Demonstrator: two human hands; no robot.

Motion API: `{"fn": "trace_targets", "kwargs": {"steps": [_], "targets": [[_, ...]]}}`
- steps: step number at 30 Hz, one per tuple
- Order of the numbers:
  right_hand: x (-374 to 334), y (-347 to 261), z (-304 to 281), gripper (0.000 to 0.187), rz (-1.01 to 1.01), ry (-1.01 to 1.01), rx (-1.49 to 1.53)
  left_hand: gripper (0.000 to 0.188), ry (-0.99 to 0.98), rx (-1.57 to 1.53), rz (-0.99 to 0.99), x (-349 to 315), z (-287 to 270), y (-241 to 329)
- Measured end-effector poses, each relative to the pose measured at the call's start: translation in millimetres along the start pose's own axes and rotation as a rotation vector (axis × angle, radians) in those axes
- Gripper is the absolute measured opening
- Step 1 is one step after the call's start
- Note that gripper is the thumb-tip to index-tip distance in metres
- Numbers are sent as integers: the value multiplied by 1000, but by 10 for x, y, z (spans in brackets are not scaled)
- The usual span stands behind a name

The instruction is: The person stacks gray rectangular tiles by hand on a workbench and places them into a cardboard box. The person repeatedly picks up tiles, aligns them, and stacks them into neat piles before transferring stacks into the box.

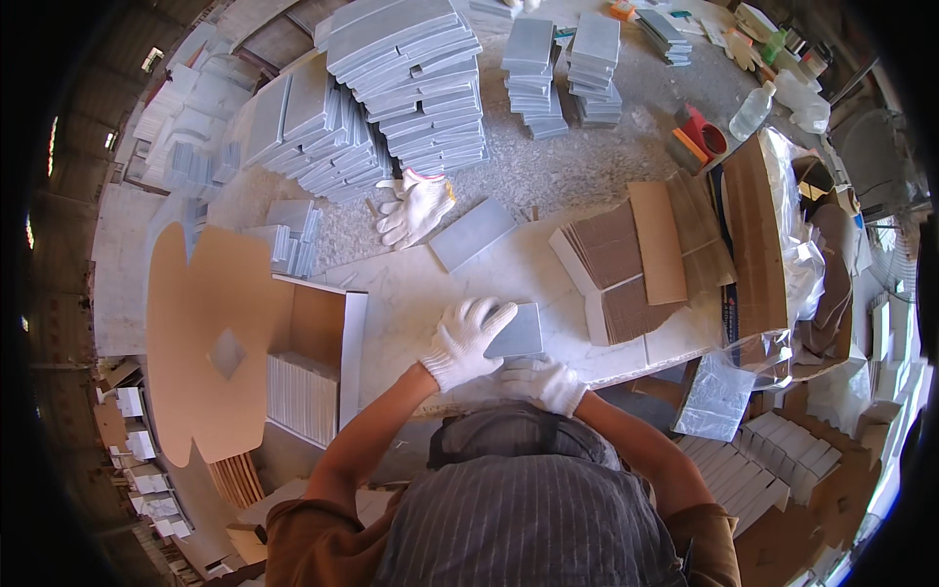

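Note:
A small grey rectangular tile (518,331) is between my two white-gloved hands, just above the near edge of the white marble-look tabletop (401,293). My left hand (465,344) is closed round the tile's left side, its fingers lying along the face. Against the near right edge of the same tile is my right hand (545,383), fingers curled; its fingertips are partly hidden. Beyond them lies a larger grey tile (473,234), flat and alone. Beside that one rests a loose white glove (415,209).
Tall stacks of grey tiles (416,83) stand at the back left, with smaller piles (533,73) to their right. An open cardboard box (354,342) holding upright tiles is at my left. Brown cardboard pieces (618,269) lie to the right, near a clear bottle (751,111) and red tape dispenser (702,132).

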State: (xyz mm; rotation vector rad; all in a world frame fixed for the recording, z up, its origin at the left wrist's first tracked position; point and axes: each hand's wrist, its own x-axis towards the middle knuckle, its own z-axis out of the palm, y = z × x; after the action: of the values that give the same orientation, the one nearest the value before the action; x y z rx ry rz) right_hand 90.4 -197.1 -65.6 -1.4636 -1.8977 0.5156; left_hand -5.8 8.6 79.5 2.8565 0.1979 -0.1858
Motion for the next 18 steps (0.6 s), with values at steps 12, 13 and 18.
{"fn": "trace_targets", "kwargs": {"steps": [12,13,18], "targets": [[1081,-417,-1340,27,130,433,-34,83,367,-1362,-396,-558,351,-794],[1204,-225,-1293,31,379,328,74,82,272,-1333,-484,-549,413,-872],[1214,390,-1093,53,931,286,471,48,450,-912,-424,-257,390,-304]]}}
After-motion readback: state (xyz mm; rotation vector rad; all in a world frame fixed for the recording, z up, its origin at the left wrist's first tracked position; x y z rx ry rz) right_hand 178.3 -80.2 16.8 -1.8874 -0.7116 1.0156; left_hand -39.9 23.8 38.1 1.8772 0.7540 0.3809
